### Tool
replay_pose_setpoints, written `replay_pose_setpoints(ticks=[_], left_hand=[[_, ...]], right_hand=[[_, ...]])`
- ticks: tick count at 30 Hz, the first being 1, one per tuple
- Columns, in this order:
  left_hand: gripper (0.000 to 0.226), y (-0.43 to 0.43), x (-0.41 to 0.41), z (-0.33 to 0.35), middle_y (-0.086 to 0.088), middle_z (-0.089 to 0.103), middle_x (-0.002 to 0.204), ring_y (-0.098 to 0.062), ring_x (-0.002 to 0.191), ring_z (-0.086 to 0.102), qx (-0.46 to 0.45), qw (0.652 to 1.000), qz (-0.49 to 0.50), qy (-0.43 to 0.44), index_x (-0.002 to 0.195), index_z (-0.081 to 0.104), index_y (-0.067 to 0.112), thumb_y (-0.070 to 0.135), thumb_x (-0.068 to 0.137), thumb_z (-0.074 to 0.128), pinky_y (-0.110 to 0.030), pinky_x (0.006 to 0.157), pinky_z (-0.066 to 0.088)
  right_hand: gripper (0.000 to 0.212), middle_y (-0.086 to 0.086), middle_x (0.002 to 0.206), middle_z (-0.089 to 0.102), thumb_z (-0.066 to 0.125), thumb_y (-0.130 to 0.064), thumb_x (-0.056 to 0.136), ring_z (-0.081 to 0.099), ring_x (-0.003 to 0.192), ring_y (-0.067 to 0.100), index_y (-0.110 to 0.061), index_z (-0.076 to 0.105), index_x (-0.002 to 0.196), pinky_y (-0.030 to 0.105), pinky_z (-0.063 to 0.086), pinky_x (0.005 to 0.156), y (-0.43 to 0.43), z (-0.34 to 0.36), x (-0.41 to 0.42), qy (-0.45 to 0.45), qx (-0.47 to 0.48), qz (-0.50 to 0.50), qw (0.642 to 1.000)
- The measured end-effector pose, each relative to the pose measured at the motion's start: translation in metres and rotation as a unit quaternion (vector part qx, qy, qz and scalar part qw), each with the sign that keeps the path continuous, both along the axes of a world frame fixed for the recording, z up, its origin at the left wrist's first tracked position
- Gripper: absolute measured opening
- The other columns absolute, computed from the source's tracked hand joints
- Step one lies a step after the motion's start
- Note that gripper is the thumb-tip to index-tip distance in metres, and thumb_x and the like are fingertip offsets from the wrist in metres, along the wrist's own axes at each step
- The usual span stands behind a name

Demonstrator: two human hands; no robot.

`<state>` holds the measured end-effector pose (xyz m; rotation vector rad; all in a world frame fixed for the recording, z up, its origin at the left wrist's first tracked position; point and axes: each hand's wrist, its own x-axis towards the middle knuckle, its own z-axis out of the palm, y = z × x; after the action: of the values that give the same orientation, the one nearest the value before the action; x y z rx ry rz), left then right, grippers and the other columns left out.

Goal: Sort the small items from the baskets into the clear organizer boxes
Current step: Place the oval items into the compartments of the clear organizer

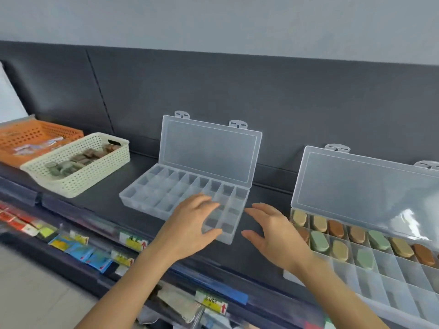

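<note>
A clear organizer box (152,186) with its lid up stands mid-shelf, its compartments bare. My left hand (190,226) hovers over its near right corner, fingers spread, thumb by the front edge, holding nothing. My right hand (273,231) is open just right of that box, above the dark shelf. A second, larger clear organizer (392,269) at the right holds several oval tan, green and brown pieces in its back rows. A cream basket (78,179) at the left holds small grey-brown items. Behind it sits an orange basket (28,136) with small packets.
The dark shelf (107,198) backs onto a dark panel wall. Below its front edge hang price tags (133,242) and a lower shelf with colourful packets (78,250). A gap of bare shelf lies between the two organizers.
</note>
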<state>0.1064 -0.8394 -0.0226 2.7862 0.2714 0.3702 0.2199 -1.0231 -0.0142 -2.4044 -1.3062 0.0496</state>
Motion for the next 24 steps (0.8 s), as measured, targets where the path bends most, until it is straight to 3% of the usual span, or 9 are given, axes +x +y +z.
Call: replay_pose_setpoints(ticks=[5, 16, 24], left_hand=[[0.060, 0.059, -0.054, 0.007, 0.012, 0.026, 0.150, -0.004, 0.140, 0.017, 0.000, 1.000, 0.023, -0.004, 0.144, 0.036, 0.027, 0.049, 0.090, 0.054, -0.021, 0.110, 0.020], [0.060, 0.196, -0.166, 0.010, 0.008, 0.034, 0.146, -0.008, 0.136, 0.027, 0.015, 0.993, 0.120, 0.002, 0.143, 0.038, 0.025, 0.047, 0.090, 0.054, -0.023, 0.108, 0.027], [0.059, 0.268, -0.194, 0.016, 0.008, 0.037, 0.144, -0.009, 0.134, 0.030, -0.004, 0.986, 0.168, -0.014, 0.142, 0.040, 0.025, 0.046, 0.089, 0.056, -0.027, 0.106, 0.032]], right_hand=[[0.053, -0.001, 0.152, 0.032, 0.054, -0.038, 0.094, 0.033, 0.137, 0.015, -0.022, 0.040, 0.142, 0.025, 0.033, 0.109, 0.064, 0.001, -0.047, 0.019, -0.003, 0.006, 1.000], [0.050, 0.003, 0.145, 0.042, 0.056, -0.030, 0.094, 0.038, 0.134, 0.019, -0.014, 0.044, 0.140, 0.023, 0.031, 0.107, 0.211, 0.011, -0.129, 0.023, 0.022, 0.052, 0.998], [0.050, 0.001, 0.146, 0.041, 0.055, -0.032, 0.095, 0.038, 0.133, 0.016, -0.016, 0.043, 0.141, 0.018, 0.029, 0.103, 0.312, 0.021, -0.148, 0.028, 0.036, 0.090, 0.995]])
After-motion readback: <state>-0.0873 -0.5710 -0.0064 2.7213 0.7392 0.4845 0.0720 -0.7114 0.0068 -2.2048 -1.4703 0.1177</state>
